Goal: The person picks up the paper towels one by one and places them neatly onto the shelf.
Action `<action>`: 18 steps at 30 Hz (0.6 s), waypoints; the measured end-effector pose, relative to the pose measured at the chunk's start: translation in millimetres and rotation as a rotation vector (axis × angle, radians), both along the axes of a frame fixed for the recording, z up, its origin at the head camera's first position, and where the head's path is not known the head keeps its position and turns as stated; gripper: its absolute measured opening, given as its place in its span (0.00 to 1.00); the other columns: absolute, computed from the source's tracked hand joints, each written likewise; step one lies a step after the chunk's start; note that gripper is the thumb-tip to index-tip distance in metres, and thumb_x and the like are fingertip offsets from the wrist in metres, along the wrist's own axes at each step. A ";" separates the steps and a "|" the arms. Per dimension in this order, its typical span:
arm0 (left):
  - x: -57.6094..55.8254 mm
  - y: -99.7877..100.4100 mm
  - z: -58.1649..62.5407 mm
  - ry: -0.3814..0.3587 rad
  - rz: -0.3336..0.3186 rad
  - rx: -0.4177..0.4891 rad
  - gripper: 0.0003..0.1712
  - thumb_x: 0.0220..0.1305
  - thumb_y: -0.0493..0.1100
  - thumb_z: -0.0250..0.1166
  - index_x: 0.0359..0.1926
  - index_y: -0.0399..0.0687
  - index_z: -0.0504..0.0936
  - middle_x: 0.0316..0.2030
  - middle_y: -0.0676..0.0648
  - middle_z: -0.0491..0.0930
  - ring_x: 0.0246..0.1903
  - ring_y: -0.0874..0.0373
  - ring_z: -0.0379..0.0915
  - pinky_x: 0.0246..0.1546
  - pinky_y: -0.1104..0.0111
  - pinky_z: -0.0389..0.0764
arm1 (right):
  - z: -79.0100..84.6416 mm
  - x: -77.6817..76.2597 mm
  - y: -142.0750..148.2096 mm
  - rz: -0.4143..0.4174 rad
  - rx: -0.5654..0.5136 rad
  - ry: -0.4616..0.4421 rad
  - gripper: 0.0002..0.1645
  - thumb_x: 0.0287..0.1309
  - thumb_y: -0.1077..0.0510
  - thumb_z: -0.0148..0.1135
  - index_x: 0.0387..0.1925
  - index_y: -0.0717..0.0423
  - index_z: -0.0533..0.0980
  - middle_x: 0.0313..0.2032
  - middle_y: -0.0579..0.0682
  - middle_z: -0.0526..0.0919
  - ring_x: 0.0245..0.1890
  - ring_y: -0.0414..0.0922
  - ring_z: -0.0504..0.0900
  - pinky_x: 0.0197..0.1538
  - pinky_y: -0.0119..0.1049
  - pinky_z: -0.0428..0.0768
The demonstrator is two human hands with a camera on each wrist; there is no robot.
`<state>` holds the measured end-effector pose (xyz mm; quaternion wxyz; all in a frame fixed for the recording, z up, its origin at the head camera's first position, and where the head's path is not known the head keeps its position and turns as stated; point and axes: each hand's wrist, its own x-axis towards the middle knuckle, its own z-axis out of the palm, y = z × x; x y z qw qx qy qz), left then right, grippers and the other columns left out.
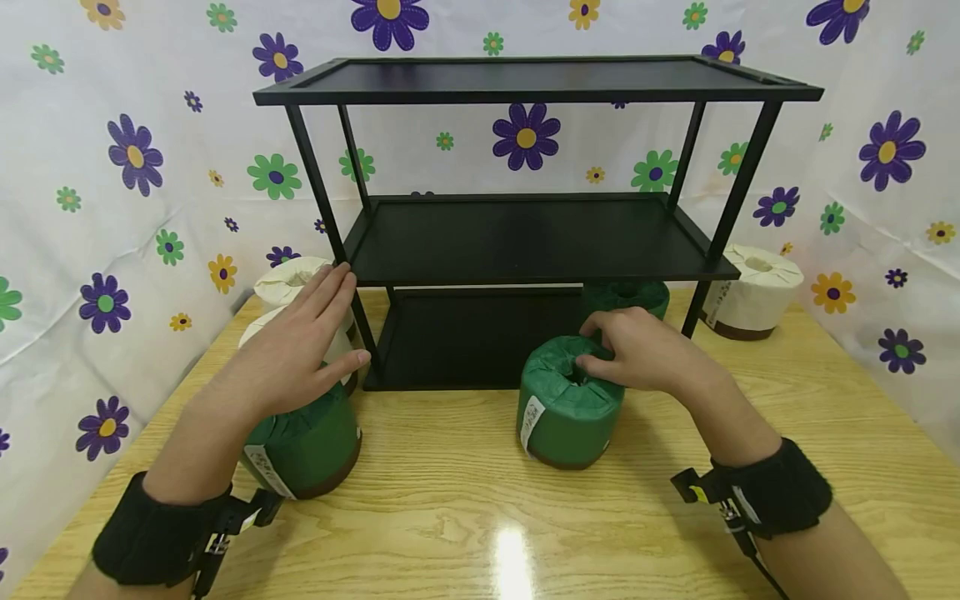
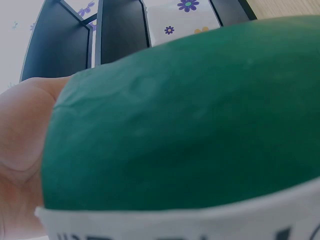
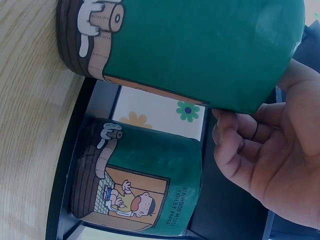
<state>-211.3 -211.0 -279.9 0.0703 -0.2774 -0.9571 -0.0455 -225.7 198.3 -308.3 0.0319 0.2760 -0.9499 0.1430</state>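
From my remote station I see the right hand [image 1: 637, 350], fingers and thumb curled in a pinch on the top of a green, paper-wrapped, cylindrical toilet roll [image 1: 566, 425], before the right half of a black three-tier rectangular shelf [image 1: 525, 237]; a matching green roll [image 1: 626, 297] sits on the bottom tier. The left hand [image 1: 288, 358], fingers straight, is over a third green roll [image 1: 318, 454]; I cannot tell whether it touches.

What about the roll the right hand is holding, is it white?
No, the head view shows the right hand gripping a green roll.
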 end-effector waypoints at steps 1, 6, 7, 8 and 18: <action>0.0 0.0 0.0 0.001 0.000 0.000 0.52 0.71 0.56 0.60 0.78 0.33 0.41 0.79 0.34 0.35 0.78 0.37 0.28 0.75 0.44 0.49 | -0.1 -0.1 0.3 0.005 -0.003 -0.003 0.21 0.62 0.53 0.66 0.49 0.65 0.80 0.17 0.44 0.70 0.18 0.38 0.68 0.28 0.33 0.72; 0.3 0.2 0.4 0.005 0.002 -0.001 0.52 0.71 0.56 0.60 0.78 0.32 0.42 0.79 0.34 0.35 0.78 0.37 0.28 0.75 0.44 0.49 | -0.2 0.0 0.7 0.014 -0.010 -0.023 0.19 0.63 0.53 0.65 0.47 0.65 0.80 0.13 0.43 0.66 0.15 0.38 0.64 0.26 0.33 0.69; 0.5 0.2 0.5 0.006 0.003 -0.001 0.52 0.71 0.55 0.60 0.78 0.32 0.42 0.79 0.34 0.35 0.78 0.37 0.29 0.75 0.44 0.49 | -0.1 0.1 0.7 0.012 -0.008 -0.026 0.19 0.63 0.53 0.65 0.47 0.65 0.80 0.13 0.42 0.65 0.15 0.38 0.63 0.26 0.33 0.69; 0.5 0.2 0.5 0.006 0.003 -0.001 0.52 0.71 0.55 0.60 0.78 0.32 0.42 0.79 0.34 0.35 0.78 0.37 0.29 0.75 0.44 0.49 | -0.2 0.2 0.9 0.010 -0.005 -0.026 0.19 0.63 0.53 0.65 0.46 0.65 0.81 0.12 0.42 0.64 0.14 0.38 0.63 0.26 0.32 0.69; 0.8 -0.2 0.5 -0.001 0.007 0.000 0.52 0.71 0.55 0.61 0.78 0.33 0.41 0.79 0.34 0.35 0.78 0.37 0.29 0.75 0.43 0.49 | -0.2 -3.5 9.8 -0.003 -0.013 -0.010 0.16 0.70 0.51 0.58 0.36 0.58 0.83 0.22 0.43 0.79 0.23 0.38 0.76 0.32 0.36 0.78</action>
